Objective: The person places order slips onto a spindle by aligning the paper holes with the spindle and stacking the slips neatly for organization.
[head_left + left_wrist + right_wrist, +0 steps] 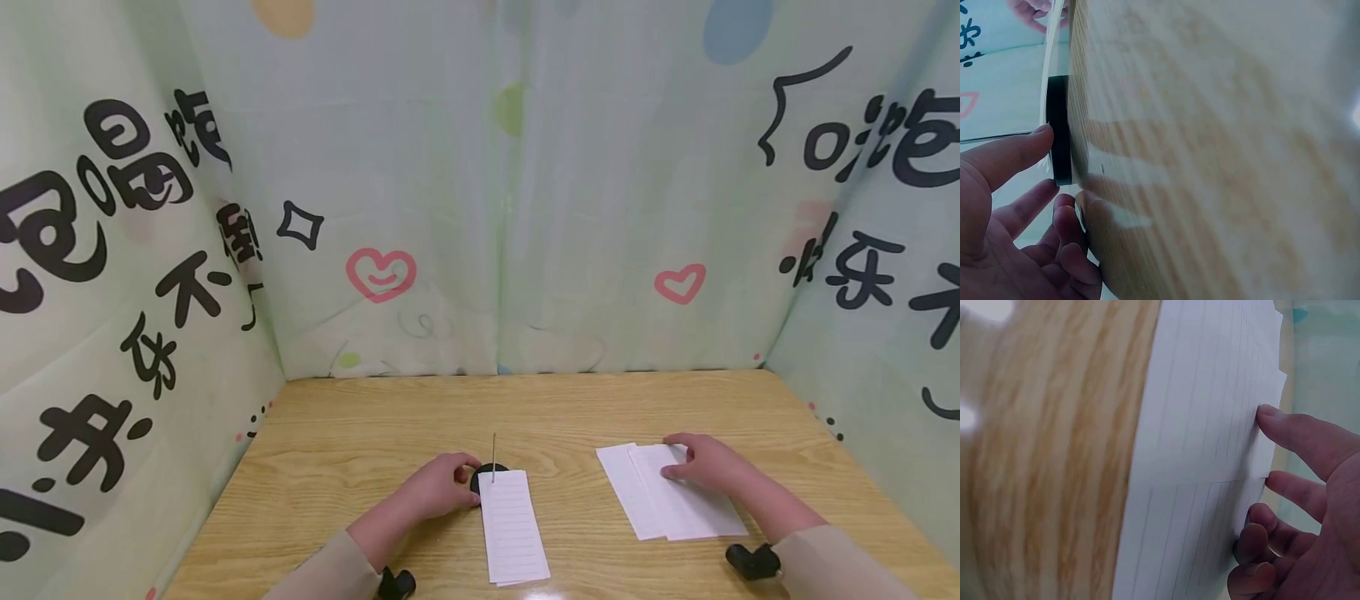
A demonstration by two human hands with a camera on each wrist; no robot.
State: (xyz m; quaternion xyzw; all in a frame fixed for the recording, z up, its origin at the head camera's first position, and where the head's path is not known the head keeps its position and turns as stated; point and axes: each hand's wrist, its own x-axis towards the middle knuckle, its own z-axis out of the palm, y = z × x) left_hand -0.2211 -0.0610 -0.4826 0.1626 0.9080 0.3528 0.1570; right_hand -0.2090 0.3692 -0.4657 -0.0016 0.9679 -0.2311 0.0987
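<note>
A bill spike (pixel 476 479) with a round black base and a thin upright pin stands near the middle of the table. Two or more lined paper slips (pixel 515 527) are on the pin, hanging over the base toward the front. My left hand (pixel 441 487) holds the base from the left. In the left wrist view, thumb and forefinger sit at the edge of the black base (pixel 1060 134). Over to the right, my right hand (pixel 708 465) rests on several loose lined sheets (pixel 690 504), its thumb and forefinger apart on the paper (pixel 1210 400), other fingers bent.
The wooden table (pixel 360 425) reaches back to a pale printed curtain (pixel 577 208), which also encloses the left and right sides. Black wrist cameras (pixel 752 562) are strapped below both hands.
</note>
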